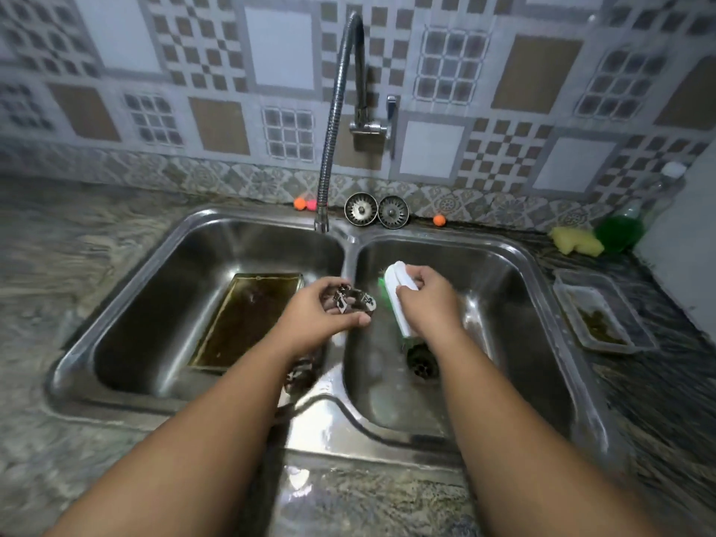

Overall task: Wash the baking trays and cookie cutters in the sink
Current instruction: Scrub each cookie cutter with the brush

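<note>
The step in hand looks like scrubbing a cookie cutter (354,300). The left hand (323,310) cups it, fingers curled round the metal, above the divider of the sink (193,222). The right hand (426,300) grips a white brush (403,323) over the right basin, near the cutter; blur hides whether they touch. Next, the bristles must meet the cutter's edges while the left hand turns it. Both forearms reach forward, wrists bent inward. One baking tray (248,319) lies in the left basin, another tray (598,315) on the counter.
</note>
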